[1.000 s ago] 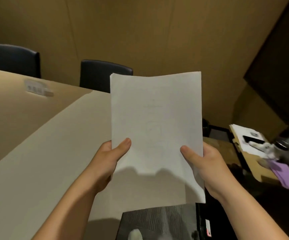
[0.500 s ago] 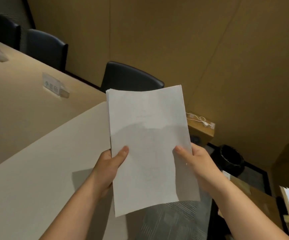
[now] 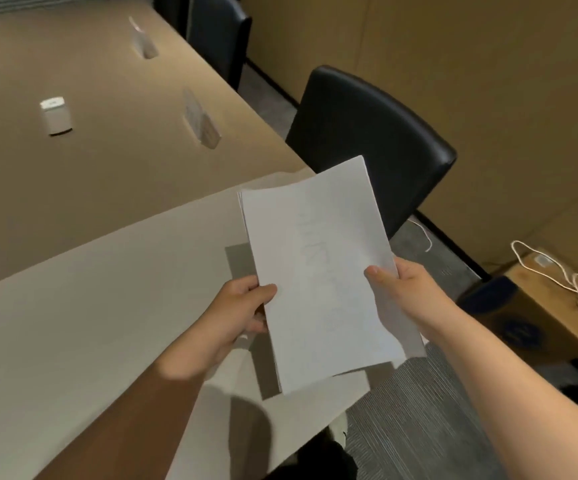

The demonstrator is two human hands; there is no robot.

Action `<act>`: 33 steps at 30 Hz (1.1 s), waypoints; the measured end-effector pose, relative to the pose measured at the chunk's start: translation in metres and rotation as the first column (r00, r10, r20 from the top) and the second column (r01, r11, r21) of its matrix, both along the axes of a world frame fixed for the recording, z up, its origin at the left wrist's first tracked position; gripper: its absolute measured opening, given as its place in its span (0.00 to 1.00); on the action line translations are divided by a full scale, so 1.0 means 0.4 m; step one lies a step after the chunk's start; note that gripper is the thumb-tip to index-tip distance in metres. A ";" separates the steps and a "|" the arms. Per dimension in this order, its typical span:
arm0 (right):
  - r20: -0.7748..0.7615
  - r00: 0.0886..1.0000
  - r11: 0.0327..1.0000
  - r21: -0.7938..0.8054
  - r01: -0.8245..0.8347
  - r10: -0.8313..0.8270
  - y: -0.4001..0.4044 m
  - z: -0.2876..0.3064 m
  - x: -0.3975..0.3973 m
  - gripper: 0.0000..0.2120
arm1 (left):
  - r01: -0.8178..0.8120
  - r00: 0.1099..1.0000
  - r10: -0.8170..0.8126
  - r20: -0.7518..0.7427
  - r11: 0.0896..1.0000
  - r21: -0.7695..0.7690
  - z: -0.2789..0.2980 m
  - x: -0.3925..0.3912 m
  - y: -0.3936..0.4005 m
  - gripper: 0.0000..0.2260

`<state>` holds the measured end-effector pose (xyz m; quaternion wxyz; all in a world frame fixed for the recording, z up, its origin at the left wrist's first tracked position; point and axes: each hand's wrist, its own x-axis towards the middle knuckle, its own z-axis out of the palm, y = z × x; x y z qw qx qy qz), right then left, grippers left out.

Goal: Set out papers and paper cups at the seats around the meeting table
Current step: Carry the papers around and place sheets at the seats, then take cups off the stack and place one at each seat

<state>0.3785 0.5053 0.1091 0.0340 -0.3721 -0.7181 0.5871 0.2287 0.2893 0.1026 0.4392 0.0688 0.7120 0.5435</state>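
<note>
Here both forearms reach forward over the table [image 3: 73,323] corner. The left hand [image 3: 242,313] grips the left edge of the papers [image 3: 318,271], thumb on top and fingers curled below. The right hand [image 3: 398,289] pinches the right edge, thumb on the top sheet; its other fingers are hidden under the stack. The papers are in the air above the table edge, tilted, with their far end near a black chair [image 3: 367,133]. Faint writing shows through the top sheet, but it cannot be read. Further on the table stand two name cards [image 3: 201,119] and a small white object [image 3: 55,116], too blurred to name.
</note>
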 end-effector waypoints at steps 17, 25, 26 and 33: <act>0.427 0.899 0.929 0.287 -0.235 0.096 0.342 -0.299 0.002 0.13 | -0.148 0.989 0.133 -0.064 0.894 -0.423 -0.301 0.137 0.318 0.05; 0.418 0.904 0.865 0.416 -0.282 0.093 0.374 -0.330 0.016 0.15 | -0.217 0.976 0.206 -0.070 0.891 -0.399 -0.305 0.139 0.331 0.07; 0.415 0.905 0.860 0.424 -0.283 0.092 0.372 -0.333 0.013 0.15 | -0.222 0.975 0.206 -0.081 0.885 -0.409 -0.306 0.141 0.328 0.08; 0.524 0.850 0.833 0.450 -0.323 0.047 0.347 -0.317 -0.011 0.20 | -0.134 0.977 0.032 -0.211 0.861 -0.490 -0.283 0.136 0.316 0.16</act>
